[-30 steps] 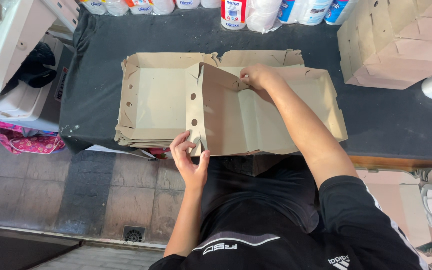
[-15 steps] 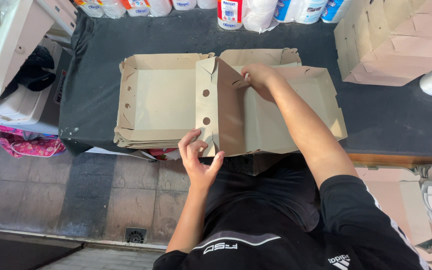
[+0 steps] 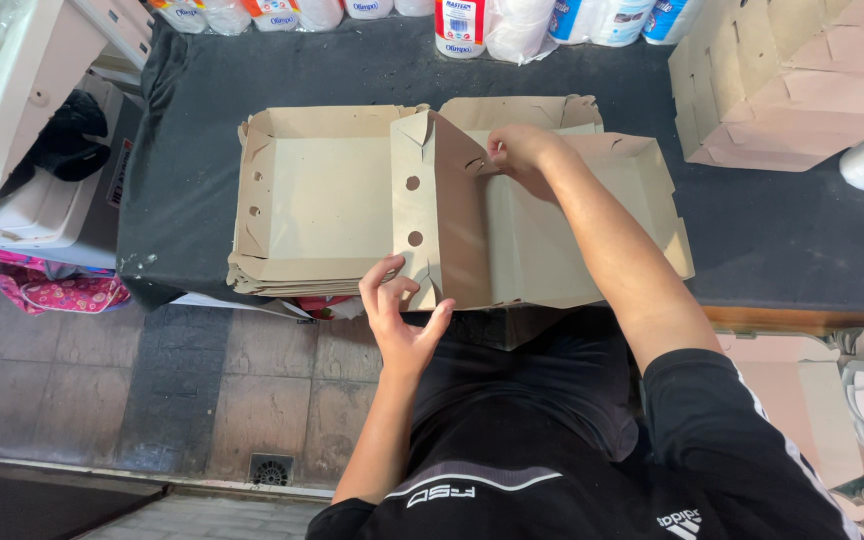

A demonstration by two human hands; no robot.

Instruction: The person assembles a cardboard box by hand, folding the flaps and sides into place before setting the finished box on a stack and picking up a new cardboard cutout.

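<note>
Pinching the raised middle flap of the flat brown cardboard box blank (image 3: 552, 230), my right hand (image 3: 518, 150) gripped its far end while my open left hand (image 3: 399, 315) touched its near corner, atop the black-covered table (image 3: 782, 240).

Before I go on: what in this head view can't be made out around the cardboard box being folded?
Head view only:
- Right hand fingertips: tucked behind the raised flap.
- Near edge of the cardboard box: hidden by the right forearm.
- Count of the flat stack: edges too thin to tell.
- Bottles: cut off by the top edge.
</note>
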